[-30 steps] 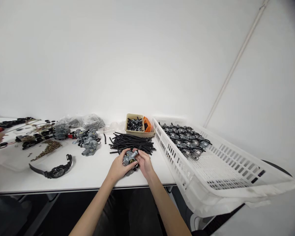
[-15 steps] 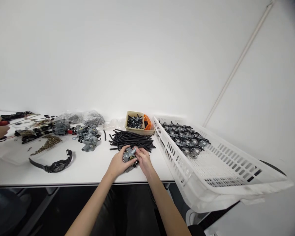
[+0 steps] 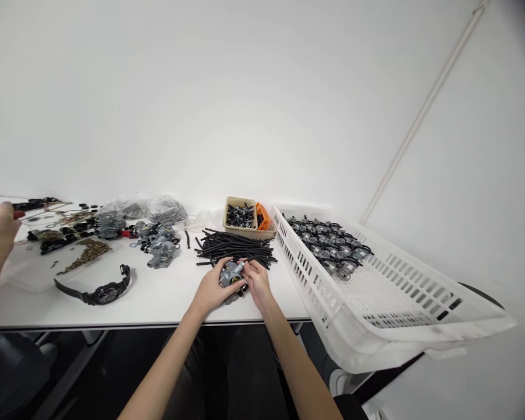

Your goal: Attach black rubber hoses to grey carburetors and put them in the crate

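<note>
A grey metal carburetor [image 3: 231, 273] is held just above the table's front edge. My left hand [image 3: 212, 290] is wrapped around its left side, thumb across the front. My right hand [image 3: 258, 283] is closed in a pinch at the carburetor's upper right, its fingertips touching the metal. What small part lies between those fingertips is hidden. Right behind both hands lies a pile of black rubber hoses [image 3: 231, 246]. More carburetors [image 3: 161, 251] stand in a group to the left.
A white plastic crate [image 3: 402, 291] on the right contains rows of carburetors with black hoses. Behind the hoses is a beige bin [image 3: 228, 224] of small parts. Leftward lie a black wristwatch [image 3: 105, 293] and brass fittings [image 3: 87, 255]. Another person's hand [image 3: 0, 233] holds a red-handled tool.
My right fingers have shifted slightly at the carburetor's upper right; my left hand keeps its grip. The other person's hand at far left has moved right and further into view.
</note>
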`<state>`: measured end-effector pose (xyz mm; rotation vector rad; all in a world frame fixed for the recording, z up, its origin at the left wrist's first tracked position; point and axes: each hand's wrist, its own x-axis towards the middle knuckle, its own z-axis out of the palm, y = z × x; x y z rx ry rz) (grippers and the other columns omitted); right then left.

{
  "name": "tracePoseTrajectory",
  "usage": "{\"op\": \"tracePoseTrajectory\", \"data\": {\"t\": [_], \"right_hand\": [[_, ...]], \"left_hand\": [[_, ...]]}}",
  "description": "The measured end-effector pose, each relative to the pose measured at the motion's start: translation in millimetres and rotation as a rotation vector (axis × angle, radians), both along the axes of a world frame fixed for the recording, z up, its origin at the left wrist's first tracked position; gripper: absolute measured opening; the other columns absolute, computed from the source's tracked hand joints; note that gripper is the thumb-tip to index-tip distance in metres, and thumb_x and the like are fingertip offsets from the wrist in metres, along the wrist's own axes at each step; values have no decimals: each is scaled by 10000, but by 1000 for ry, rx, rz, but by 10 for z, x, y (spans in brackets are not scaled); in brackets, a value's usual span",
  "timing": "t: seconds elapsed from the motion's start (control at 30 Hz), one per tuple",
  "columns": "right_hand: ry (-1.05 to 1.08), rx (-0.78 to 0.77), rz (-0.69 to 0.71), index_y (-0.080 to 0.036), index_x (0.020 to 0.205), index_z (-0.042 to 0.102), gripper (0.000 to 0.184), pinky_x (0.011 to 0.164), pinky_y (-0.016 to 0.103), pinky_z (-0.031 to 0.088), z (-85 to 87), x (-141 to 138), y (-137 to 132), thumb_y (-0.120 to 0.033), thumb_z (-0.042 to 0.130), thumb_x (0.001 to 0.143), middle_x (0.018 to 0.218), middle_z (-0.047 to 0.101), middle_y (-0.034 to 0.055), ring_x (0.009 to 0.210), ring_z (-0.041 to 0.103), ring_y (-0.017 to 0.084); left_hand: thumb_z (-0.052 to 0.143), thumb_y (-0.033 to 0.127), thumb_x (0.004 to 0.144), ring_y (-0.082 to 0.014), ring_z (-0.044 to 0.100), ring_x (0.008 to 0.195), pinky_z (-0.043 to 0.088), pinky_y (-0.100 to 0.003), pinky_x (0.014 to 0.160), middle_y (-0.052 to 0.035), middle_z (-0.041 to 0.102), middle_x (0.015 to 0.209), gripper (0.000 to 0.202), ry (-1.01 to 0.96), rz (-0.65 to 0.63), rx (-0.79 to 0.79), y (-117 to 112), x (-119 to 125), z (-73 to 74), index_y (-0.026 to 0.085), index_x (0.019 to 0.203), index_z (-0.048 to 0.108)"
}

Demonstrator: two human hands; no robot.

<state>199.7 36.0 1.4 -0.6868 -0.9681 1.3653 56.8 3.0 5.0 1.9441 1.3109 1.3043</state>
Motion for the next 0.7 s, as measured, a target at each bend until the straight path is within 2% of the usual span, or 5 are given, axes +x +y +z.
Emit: {"op": "tracePoseTrajectory", "data": {"t": [0.3,0.5,0.7], "right_hand": [[42,-29,-28,-162,695,658,259,758,293,486,14,-41,-11,-345,810,595,729,688,34,733,634,168],[19,-41,2,-175,861,694,352,751,297,500,41,-45,-30,-387,800,601,810,713,43,776,653,183],[10,-52,14,-164,729,700,307,775,281,486,-3,-35,7,-447,769,631,821,707,54,805,648,183]], "left_hand": [[658,496,717,-245,616,990,471,-373,873,-75,643,1125,614,16,4,0,0,-1,1,239,1242,469],[667,478,705,-261,611,1030,463,-389,903,-75,631,1166,624,39,3,10,-4,13,6,253,1250,459],[651,497,723,-253,619,1012,466,-381,896,-71,644,1134,593,20,9,-1,3,17,4,253,1232,470]]}}
